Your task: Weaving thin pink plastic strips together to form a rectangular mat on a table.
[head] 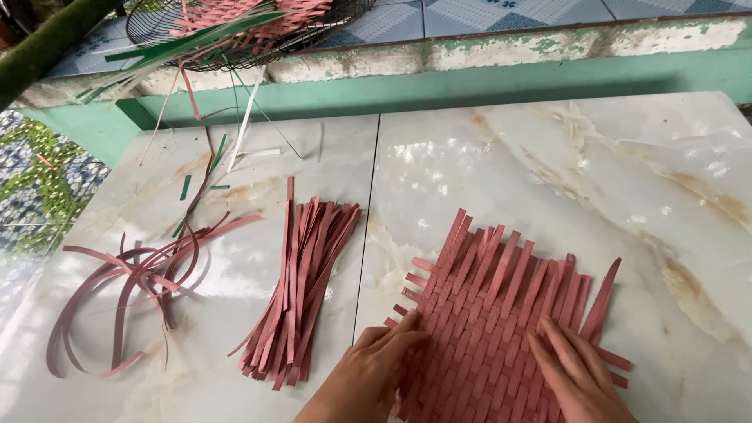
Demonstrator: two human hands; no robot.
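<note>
Nearest to you, both of your hands lie flat on a woven mat of dull red strips (501, 313) that rests on the marble tabletop (627, 180). Your left hand (374, 374) is spread palm down on the mat's left part, fingertips pointing up and to the right, touching the weave near its left edge. Your right hand (576, 372) is also open and pressed flat, its fingers (560, 345) stretched along the weave toward the upper left, near the mat's right side. Neither hand pinches or grips anything; both simply press on the woven surface.

The mat lies on the right half of the table, just right of the dark seam (366, 235) between the two slabs. Loose strip ends stick out along its top, left and right edges, and one long strip (603, 298) rises at a slant on the right.

Left of the seam, just beside your left hand, a bundle of straight red strips (301, 282) lies fanned out. Farther left, well apart from the mat, a tangle of long curled red strips (133, 290) sprawls over the table. At the table's far edge lie a few thin green and white offcuts (235, 153). Above them, on the tiled ledge, a wire basket (235, 31) holds more red and green strips.
</note>
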